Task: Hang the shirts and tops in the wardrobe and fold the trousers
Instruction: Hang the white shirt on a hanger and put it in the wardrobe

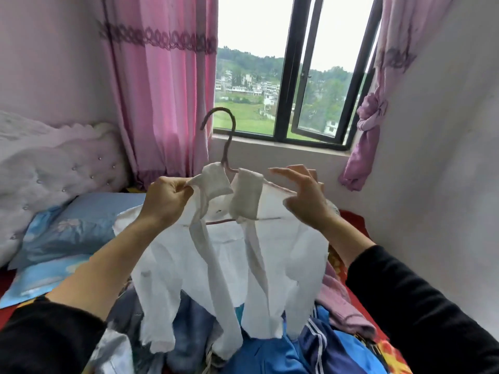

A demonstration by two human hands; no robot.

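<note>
Nothing in the frame carries writing, a label, a brand or a number that can be read. One small dark mark by the collar of the white shirt point(294, 252) (centre of the frame) is too blurred to tell.

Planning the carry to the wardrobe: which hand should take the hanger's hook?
Right, probably. The right hand is open, fingers spread beside the hanger, seemingly gripping nothing. The left hand is busy pinching the white shirt at the collar, so letting go might let it slip.

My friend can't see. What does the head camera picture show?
A white shirt on a pink hanger is held over heaped clothes, before a window. The left hand pinches the collar; the right hand, fingers spread, touches the shoulder.
</note>
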